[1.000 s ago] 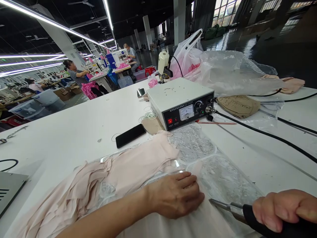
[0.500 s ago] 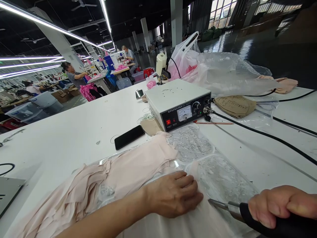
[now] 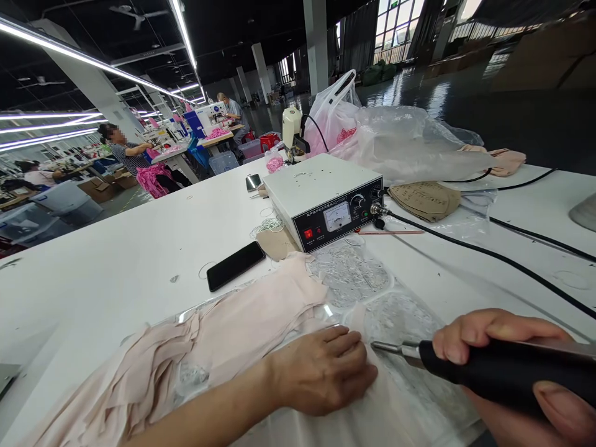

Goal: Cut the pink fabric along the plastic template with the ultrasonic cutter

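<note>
My left hand (image 3: 326,369), fingers curled and bunched, presses down on a piece of thin pale pink fabric (image 3: 372,406) over a clear template board (image 3: 347,273). Its fingertips are partly hidden. My right hand (image 3: 484,338) is wrapped round the black handle of an ultrasonic handpiece (image 3: 507,369). The metal tip points left, at the fabric just beside my left fingers; whether it touches the cloth I cannot tell. More pale pink fabric pieces (image 3: 265,310) lie beyond my left forearm, with a loose layered pile (image 3: 135,372) to the left.
Behind the board stands a white control box (image 3: 326,186) with a meter and a black cable (image 3: 465,239) running right. A phone (image 3: 236,266), brown card patterns (image 3: 424,200) and plastic bags (image 3: 405,139) lie around it. People sit at sewing machines in the background.
My right hand has moved left and up with the ultrasonic handpiece, bringing the tip closer to my left fingers. The left hand stays on the fabric. The view has shifted slightly.
</note>
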Motion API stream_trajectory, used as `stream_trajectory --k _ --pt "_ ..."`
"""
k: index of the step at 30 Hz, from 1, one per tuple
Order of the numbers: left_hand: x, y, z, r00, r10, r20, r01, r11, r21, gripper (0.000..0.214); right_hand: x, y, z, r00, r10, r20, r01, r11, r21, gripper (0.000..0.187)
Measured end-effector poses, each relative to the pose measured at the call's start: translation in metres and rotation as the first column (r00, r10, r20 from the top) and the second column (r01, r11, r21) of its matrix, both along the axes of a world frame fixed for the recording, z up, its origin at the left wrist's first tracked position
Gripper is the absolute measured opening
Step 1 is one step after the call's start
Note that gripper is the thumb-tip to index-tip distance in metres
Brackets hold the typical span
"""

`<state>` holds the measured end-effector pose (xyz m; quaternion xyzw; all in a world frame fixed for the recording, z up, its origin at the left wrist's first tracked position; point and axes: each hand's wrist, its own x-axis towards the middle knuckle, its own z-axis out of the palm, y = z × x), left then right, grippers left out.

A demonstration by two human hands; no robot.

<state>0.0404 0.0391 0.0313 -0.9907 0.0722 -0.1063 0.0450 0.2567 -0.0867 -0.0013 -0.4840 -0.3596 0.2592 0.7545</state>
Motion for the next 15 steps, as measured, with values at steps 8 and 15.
stream_trajectory --k 8,15 --pt "-0.001 0.000 -0.004 1.000 -0.004 0.008 0.004 1.000 0.007 0.019 -0.001 0.018 -0.006 0.994 0.067 -0.084 -0.061 0.996 0.065 0.023" --pt "-0.002 0.000 -0.006 0.999 -0.002 0.038 0.002 1.000 0.009 0.020 0.004 0.017 -0.021 0.993 0.089 -0.080 -0.089 0.996 0.002 0.030"
